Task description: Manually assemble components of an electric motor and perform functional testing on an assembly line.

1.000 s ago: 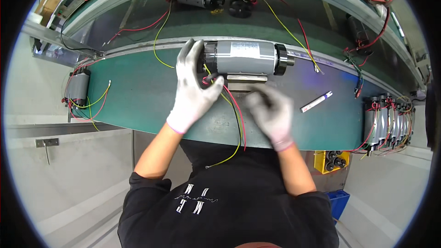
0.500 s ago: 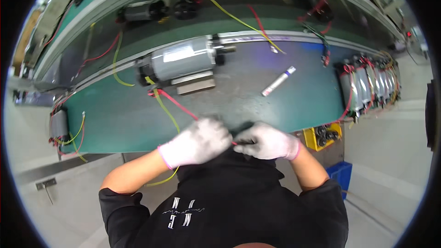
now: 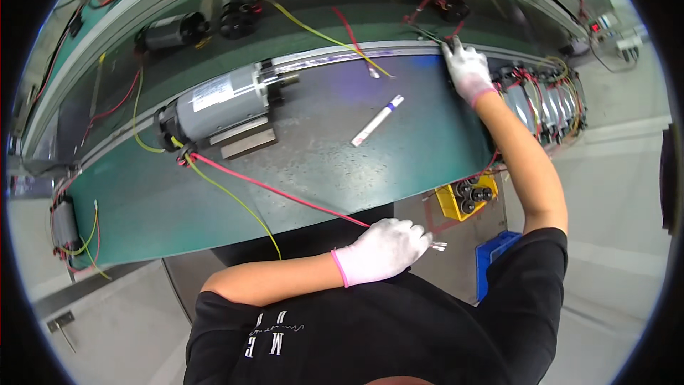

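Near the bench's front edge, my left hand, in a white glove, is closed on the red wire. Silver terminals stick out past its fingers. The wire runs back to a big grey motor on the bench, and a yellow-green wire from the same end hangs over the front edge. My gloved right hand is stretched out to the back right, fingers apart. Its fingertips are at the dark wire lead by the rail; the lead's lower end is hidden behind the hand.
A white marker lies mid-bench, and metal blocks sit by the motor. Several smaller motors stand in a row at the right; another is at far left. Below the right edge are a yellow bin and a blue bin.
My hands have come apart. The right one has moved far up and right to the hanging lead; the left has moved right, drawing the red wire out straighter. The view has shifted too.
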`<state>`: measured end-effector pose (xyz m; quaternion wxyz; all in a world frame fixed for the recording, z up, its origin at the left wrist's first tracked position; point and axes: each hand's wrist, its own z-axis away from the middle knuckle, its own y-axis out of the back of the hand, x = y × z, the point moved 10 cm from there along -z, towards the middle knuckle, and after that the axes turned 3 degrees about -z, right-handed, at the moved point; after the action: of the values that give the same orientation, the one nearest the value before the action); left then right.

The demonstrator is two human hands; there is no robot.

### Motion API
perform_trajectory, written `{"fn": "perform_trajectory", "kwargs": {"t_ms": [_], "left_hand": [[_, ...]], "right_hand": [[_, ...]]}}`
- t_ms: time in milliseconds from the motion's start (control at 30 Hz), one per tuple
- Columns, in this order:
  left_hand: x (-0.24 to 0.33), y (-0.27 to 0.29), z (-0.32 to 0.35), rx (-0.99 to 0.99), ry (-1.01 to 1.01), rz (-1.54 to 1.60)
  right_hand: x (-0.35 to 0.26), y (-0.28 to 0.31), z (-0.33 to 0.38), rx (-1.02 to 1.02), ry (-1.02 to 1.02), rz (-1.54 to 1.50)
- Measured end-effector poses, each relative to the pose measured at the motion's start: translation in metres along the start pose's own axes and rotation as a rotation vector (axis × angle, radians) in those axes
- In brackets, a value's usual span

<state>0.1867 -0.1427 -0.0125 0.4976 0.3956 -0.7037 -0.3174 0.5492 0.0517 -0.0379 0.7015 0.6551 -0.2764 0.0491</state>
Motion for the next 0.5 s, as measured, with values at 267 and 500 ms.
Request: {"fn": "perform_trajectory", "kwargs": {"t_ms": [267,500], "left_hand": [[-0.115,0.11,0.07,0.477,0.636,0.925],[-0.152,0.126,0.109,0.596,0.857,1.248]], "right_hand": [[-0.063,0.083,0.037,0.308,0.595,-0.324],[-0.131,0.214,0.125,-0.014,0.381,-1.432]]}}
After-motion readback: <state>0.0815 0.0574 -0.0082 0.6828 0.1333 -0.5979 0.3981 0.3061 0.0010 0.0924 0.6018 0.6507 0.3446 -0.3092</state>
